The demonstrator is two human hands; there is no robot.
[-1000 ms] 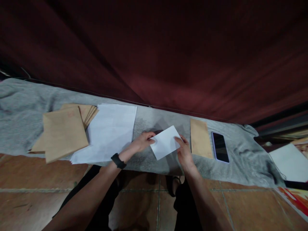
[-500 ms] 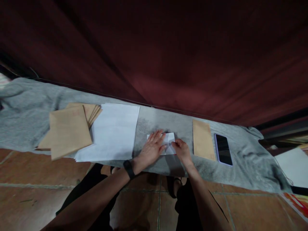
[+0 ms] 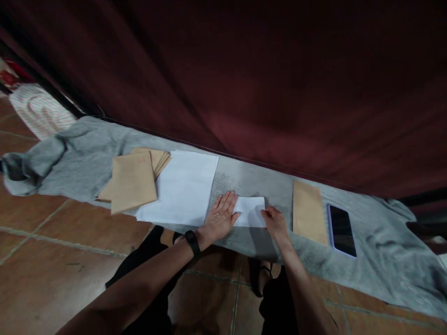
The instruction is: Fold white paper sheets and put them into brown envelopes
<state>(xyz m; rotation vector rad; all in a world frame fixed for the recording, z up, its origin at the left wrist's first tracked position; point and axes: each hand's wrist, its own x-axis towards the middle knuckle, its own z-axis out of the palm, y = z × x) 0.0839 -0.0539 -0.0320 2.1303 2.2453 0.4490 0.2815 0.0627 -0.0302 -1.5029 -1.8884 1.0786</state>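
Currently, the left hand [image 3: 220, 215] is lying open, gripping nothing, on the white slip [image 3: 250, 212] at its left end; the right hand [image 3: 275, 223] is resting curled at its right edge, pinch unclear.

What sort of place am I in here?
Probably an indoor room, perhaps in a home: there's a tiled floor, dark red fabric hanging like a curtain, and a gray cloth with brown envelopes and white sheets on it.

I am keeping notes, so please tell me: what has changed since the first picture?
The small paper came down onto the grey cloth. The left hand let go of the edge and lies flat on its left part; the right hand stays at its right edge. Envelopes, phone and big sheets stayed put.
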